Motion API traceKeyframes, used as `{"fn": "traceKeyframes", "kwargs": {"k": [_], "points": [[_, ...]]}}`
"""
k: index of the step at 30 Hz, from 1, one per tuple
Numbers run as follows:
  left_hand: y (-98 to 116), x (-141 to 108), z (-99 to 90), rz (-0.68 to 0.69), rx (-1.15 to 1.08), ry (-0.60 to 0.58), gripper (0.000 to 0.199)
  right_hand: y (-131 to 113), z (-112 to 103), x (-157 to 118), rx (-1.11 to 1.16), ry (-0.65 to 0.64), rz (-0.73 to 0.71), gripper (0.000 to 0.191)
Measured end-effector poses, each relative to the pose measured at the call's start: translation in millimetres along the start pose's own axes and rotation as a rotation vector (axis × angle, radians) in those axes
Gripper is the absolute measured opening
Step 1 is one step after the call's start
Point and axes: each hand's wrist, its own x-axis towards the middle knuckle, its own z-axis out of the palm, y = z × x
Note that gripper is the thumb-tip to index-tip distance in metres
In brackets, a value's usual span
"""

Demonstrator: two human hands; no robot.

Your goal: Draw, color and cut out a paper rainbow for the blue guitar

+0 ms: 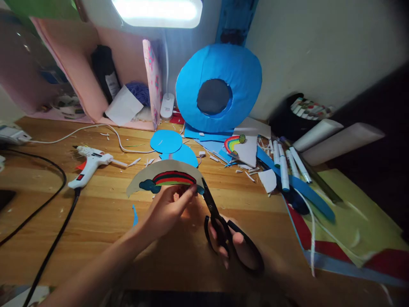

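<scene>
Wooden tabletop point(102, 224), littered with white scraps point(249, 176), spreads beneath the rainbow paper point(166, 168). Nearest, below and right of that paper, the right hand point(239, 239) grips black scissors point(219, 221) by the handle loops; whether the blades touch its right end, I cannot tell. The left hand point(169, 204) pinches its lower right edge. Left of it lies a glue gun point(92, 165); right, white markers point(283, 167); just beyond it, blue paper circles point(166, 140); farther behind it, a large blue ring point(214, 64).
</scene>
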Motion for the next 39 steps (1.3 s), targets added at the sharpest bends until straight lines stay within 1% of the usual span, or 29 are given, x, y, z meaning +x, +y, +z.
{"fn": "traceKeyframes", "kwargs": {"k": [3,5,9,11,15,19,23,27,31,33,36,39], "points": [[-0.9,0.9,0.2,0.034,-0.004,-0.003,0.036,-1.8,0.4,0.1,0.028,-0.028,0.005,0.070],[-2.5,1.5,-0.1,0.061,-0.010,-0.004,0.035,-10.3,3.9,0.1,0.022,-0.032,0.015,0.069],[-6.1,2.7,-0.5,0.097,-0.036,0.004,0.035,-32.8,14.1,-0.4,-0.001,0.056,0.046,0.065],[-6.8,3.2,-0.2,0.106,-0.051,0.008,0.034,-36.3,15.4,0.1,-0.017,0.063,0.040,0.065],[-6.5,4.1,0.5,0.120,-0.107,0.005,0.027,-24.2,7.9,2.5,-0.069,0.000,0.019,0.070],[-6.6,5.3,1.0,0.120,-0.157,0.007,0.026,-14.7,2.2,3.0,-0.102,0.004,0.002,0.073],[-7.2,5.7,1.3,0.120,-0.173,0.009,0.029,-19.3,4.8,2.3,-0.156,0.028,0.030,0.073],[-7.1,4.5,0.8,0.121,-0.158,0.008,0.029,-28.2,8.7,3.8,-0.130,0.036,0.064,0.071],[-5.3,4.4,-0.1,0.134,-0.127,0.005,0.029,-32.4,10.6,6.1,-0.107,-0.005,0.091,0.073],[-4.0,4.6,-0.2,0.141,-0.114,-0.010,0.028,-27.7,10.0,5.7,-0.081,-0.029,0.063,0.074],[-2.5,4.3,-0.1,0.150,-0.101,-0.037,0.027,-14.1,7.9,3.2,-0.010,-0.015,0.031,0.076],[-1.7,3.3,-0.8,0.151,-0.094,-0.042,0.027,-2.9,5.9,1.6,-0.017,-0.007,0.074,0.078]]}}
